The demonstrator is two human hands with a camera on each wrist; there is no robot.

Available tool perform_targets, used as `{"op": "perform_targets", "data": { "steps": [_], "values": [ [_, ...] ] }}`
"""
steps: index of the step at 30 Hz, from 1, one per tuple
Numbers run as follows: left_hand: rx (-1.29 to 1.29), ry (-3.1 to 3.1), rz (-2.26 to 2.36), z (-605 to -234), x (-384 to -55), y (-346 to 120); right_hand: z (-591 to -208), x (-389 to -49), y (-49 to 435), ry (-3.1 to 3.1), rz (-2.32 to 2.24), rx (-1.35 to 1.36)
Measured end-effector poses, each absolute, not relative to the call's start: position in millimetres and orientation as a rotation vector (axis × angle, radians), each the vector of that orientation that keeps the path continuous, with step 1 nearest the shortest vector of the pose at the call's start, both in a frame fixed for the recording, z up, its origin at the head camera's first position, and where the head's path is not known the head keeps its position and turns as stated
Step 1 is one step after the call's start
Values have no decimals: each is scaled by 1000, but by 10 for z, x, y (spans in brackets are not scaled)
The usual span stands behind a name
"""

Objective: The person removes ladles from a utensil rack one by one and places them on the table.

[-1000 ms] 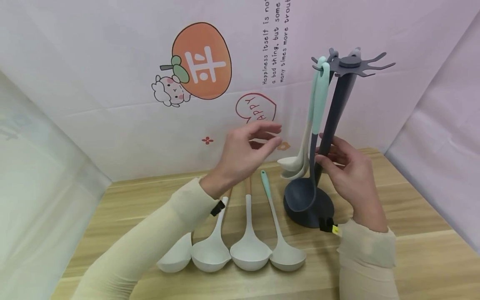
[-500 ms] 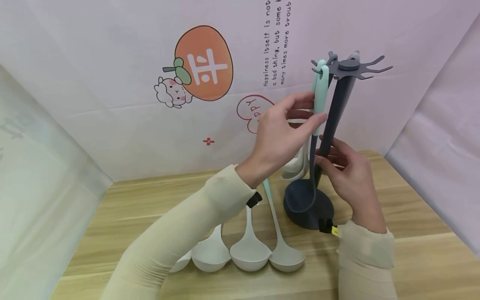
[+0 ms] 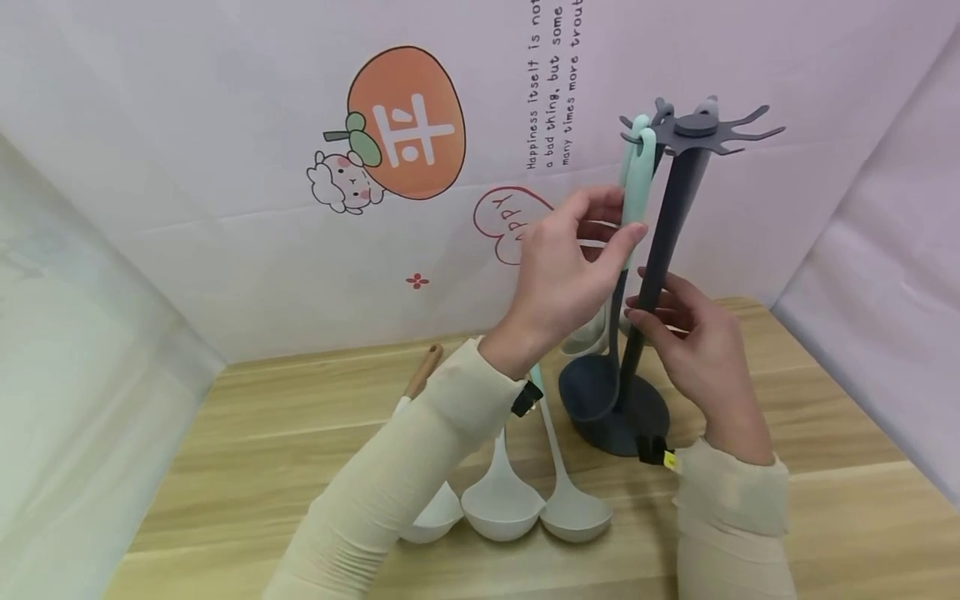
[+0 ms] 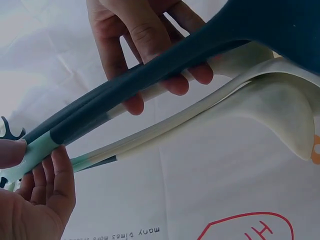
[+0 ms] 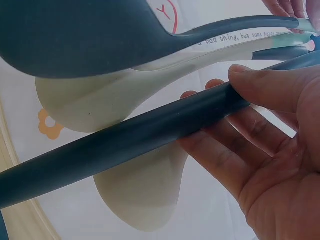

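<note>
My left hand (image 3: 566, 258) pinches the mint handle of a dark blue ladle (image 3: 588, 387) between thumb and fingers. The handle's top end is at a hook of the dark utensil stand (image 3: 696, 125). Lower down, my right hand (image 3: 693, 350) holds the stand's slanting pole, thumb in front and fingers behind. In the right wrist view the pole (image 5: 125, 132) crosses that hand's fingers, and the blue bowl fills the upper left. Cream ladles (image 5: 80, 102) hang behind the pole. The left wrist view shows the mint handle (image 4: 37, 152) in my left hand.
On the wooden table (image 3: 262, 433) lie a pale ladle with a mint handle (image 3: 576, 515) and a white ladle (image 3: 502, 504). Another white ladle (image 3: 435, 517) is partly hidden by my left sleeve. A printed white cloth (image 3: 247, 167) rises behind.
My left hand has moved right and up from beside the stand onto the mint handle. The blue ladle has shifted slightly left. My right hand stays on the pole.
</note>
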State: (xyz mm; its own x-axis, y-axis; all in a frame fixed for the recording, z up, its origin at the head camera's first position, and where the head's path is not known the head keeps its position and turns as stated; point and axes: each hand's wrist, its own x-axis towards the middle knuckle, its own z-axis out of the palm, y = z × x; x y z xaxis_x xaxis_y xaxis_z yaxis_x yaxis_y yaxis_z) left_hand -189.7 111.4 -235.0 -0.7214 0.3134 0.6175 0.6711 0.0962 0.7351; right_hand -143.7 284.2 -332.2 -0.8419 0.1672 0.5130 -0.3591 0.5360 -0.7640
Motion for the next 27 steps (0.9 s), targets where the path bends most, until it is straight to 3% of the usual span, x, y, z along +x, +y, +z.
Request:
{"op": "perform_targets", "data": {
  "steps": [27],
  "values": [
    [-965, -2149, -1573, -2347, -1847, 1099, -3311, -1413, 2846, -2273, 1276, 139]
  ]
}}
